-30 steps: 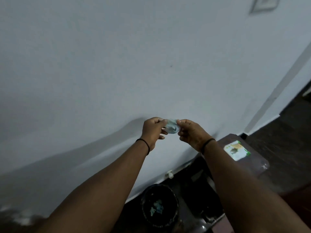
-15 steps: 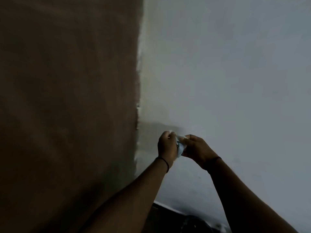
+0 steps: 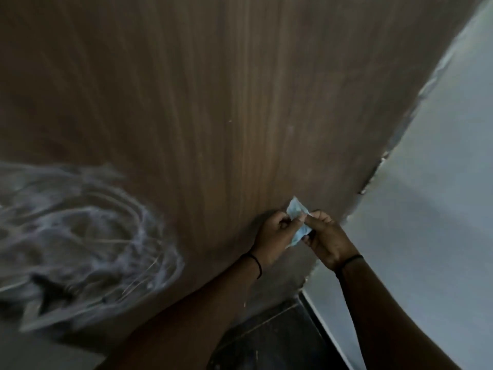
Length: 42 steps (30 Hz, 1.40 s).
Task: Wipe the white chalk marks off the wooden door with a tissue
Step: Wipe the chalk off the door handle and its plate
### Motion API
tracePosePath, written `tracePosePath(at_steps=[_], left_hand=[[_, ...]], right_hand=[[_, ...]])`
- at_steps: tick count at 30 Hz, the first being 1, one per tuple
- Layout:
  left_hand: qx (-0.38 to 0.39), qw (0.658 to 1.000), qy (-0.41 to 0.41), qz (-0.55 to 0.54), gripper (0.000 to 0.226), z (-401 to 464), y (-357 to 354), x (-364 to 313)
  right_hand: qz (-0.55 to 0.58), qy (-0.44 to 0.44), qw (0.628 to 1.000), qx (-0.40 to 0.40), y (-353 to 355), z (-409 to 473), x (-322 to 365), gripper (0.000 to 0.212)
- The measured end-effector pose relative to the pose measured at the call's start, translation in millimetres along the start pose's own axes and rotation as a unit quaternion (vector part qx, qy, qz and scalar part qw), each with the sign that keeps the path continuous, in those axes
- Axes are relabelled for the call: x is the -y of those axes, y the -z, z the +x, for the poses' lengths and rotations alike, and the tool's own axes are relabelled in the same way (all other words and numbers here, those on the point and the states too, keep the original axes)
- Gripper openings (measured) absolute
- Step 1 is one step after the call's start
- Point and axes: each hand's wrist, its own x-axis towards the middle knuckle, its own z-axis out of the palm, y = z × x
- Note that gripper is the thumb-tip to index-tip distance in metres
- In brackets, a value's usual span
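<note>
1. The grip is shared: the left hand [image 3: 274,236] and the right hand [image 3: 326,240] both pinch one crumpled pale blue tissue [image 3: 298,221] between them, fingers curled round it, in front of the lower right part of the wooden door [image 3: 213,102].
2. At far left, white chalk marks [image 3: 80,236] spread over the door's lower left in looping scribbles and smeared patches; the blur hides their exact outline. They lie well apart from the tissue.
3. The door's brown grain runs vertically and fills most of the view.
4. The left hand has a thin dark band [image 3: 256,264] at the wrist and holds the tissue's lower left side.
5. The tissue's long axis runs steeply, from a lower end tucked between the two hands up to a free corner that points up and slightly left, above the knuckles. Whether it touches the door cannot be told.
6. The right hand, with its own dark wristband [image 3: 349,260], pinches the tissue's right edge.
7. Below the hands is dark flooring [image 3: 280,340].
8. At far right, a pale wall [image 3: 440,209] meets the door along a ragged, chipped edge.
</note>
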Motion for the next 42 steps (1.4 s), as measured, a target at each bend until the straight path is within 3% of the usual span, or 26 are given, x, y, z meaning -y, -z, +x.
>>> tracePosePath(at_steps=[5, 10, 17, 20, 23, 25, 31, 36, 39, 42], left_hand=[[-0.052, 0.998, -0.003, 0.035, 0.021, -48.6, 54.3, -11.5], [-0.105, 0.994, -0.003, -0.002, 0.007, -99.2, 105.8, -24.1], [-0.198, 0.979, -0.042, -0.007, 0.021, -164.5, 172.7, -12.4], [-0.234, 0.968, -0.087, 0.039, 0.020, -183.7, 195.5, -9.9], [-0.246, 0.960, -0.128, 0.047, 0.013, -199.8, 215.5, -14.5], [-0.253, 0.956, -0.140, 0.051, 0.010, -207.0, 225.6, -18.3], [-0.290, 0.934, -0.190, 0.081, 0.010, -222.1, 257.4, -37.6], [-0.303, 0.911, -0.254, 0.120, 0.012, -225.9, 279.3, -51.0], [-0.377, 0.873, -0.250, 0.183, 0.007, -233.5, 289.3, -41.7], [-0.488, 0.818, -0.208, 0.221, 0.013, -250.4, 301.4, -18.4]], right_hand=[[-0.016, -0.027, 0.995, 0.089, -43.4, -11.5, -15.0, 0.014], [-0.053, -0.055, 0.976, 0.204, -96.1, -21.6, -20.5, 0.007], [-0.083, -0.072, 0.949, 0.294, -181.5, -44.2, -45.3, 0.018], [-0.120, -0.069, 0.944, 0.300, -211.2, -57.9, -58.2, 0.030], [-0.127, -0.058, 0.945, 0.297, -235.2, -72.7, -69.8, 0.023], [-0.116, -0.033, 0.947, 0.297, -247.8, -81.6, -71.5, 0.016], [-0.128, 0.075, 0.947, 0.286, -285.1, -102.8, -61.4, 0.026], [-0.151, 0.113, 0.938, 0.291, -309.7, -113.5, -63.7, 0.030], [-0.137, 0.105, 0.936, 0.306, -320.9, -116.4, -81.3, 0.025], [-0.189, 0.192, 0.930, 0.252, -331.7, -115.5, -104.7, 0.024]])
